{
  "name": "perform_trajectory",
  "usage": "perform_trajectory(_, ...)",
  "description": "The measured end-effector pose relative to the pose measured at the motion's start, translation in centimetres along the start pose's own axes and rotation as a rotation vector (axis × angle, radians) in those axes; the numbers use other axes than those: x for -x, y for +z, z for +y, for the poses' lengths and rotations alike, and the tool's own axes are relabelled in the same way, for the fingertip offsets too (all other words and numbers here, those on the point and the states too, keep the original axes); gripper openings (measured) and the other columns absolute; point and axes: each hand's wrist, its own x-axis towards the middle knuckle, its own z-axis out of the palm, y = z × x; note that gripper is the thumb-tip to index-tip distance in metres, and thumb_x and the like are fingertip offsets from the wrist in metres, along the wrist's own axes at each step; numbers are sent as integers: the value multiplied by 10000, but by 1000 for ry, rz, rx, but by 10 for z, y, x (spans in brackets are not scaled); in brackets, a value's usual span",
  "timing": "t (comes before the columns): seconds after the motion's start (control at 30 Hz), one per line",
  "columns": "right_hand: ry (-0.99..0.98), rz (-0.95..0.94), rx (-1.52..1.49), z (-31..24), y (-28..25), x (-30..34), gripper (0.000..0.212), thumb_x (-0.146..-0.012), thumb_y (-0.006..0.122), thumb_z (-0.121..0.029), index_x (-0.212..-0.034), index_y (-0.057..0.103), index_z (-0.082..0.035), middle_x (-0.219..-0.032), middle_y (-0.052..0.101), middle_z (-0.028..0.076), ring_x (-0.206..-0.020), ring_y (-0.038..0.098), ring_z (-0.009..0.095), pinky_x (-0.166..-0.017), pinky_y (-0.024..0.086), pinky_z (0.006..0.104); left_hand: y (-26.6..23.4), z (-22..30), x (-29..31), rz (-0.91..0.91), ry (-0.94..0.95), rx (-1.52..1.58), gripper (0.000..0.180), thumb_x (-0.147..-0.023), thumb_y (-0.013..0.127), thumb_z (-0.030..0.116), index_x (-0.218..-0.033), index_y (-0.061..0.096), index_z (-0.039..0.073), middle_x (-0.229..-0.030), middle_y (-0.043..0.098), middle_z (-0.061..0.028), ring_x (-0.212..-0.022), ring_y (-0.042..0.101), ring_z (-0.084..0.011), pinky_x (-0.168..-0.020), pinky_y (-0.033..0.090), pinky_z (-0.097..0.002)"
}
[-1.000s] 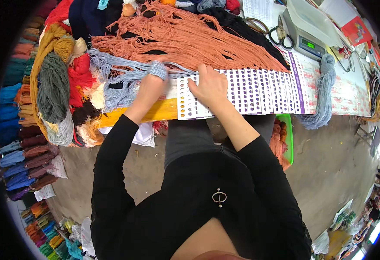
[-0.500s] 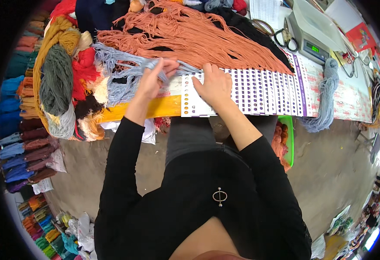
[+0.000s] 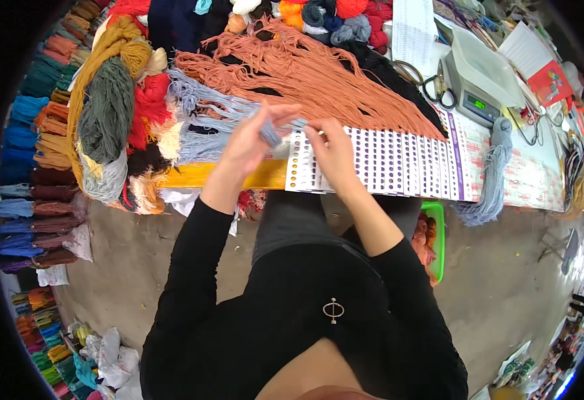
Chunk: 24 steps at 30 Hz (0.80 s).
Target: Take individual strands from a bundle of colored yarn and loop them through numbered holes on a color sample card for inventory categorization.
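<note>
My left hand has its fingers bent round a light blue-grey yarn strand that crosses the palm. Just above the card edge, my right hand pinches the end of that yarn between thumb and fingers. Beneath it lies a row of overlapping white cards with rows of dark holes and a purple edge. Loose blue-grey yarn spreads on the table left of my left hand. Beyond both hands lies a wide bundle of salmon-coloured yarn.
To the left are grey and mustard skeins. At right stand a digital scale, scissors and a hanging blue-grey skein. A green basket sits below the table edge.
My right hand has risen off the cards and now pinches the blue-grey yarn. My left hand has moved right and turned, bringing the yarn along. The whole view has shifted slightly.
</note>
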Motion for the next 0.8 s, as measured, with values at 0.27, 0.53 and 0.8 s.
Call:
perform_trajectory(0.27,270,-129,-512,-17,-7,6,120,-894,552,-118,-868,568,-1,-713,548,26,-577,487,66,-517,409,212,25,-17,-4,-220,-125,84,481,-992,278,337,-1222,483,-31,-1164,556,-96,-1049,533,-180,-867,442,-323)
perform_trajectory(0.53,308,-189,-449,-22,-14,10,132,-915,527,-134,-916,550,-4,-691,515,6,-581,468,55,-520,374,194,33,-28,-1,-180,-57,21,424,-981,343,319,-1181,529,-5,-1084,571,-70,-899,542,-141,-596,458,-292)
perform_trajectory(0.8,318,-154,-471,-31,-16,14,109,-916,516,-109,-903,536,-3,-690,513,2,-576,459,51,-520,372,189,42,-24,5,-151,-102,82,452,-986,319,332,-1197,512,-18,-1126,568,-90,-920,549,-161,-616,480,-310)
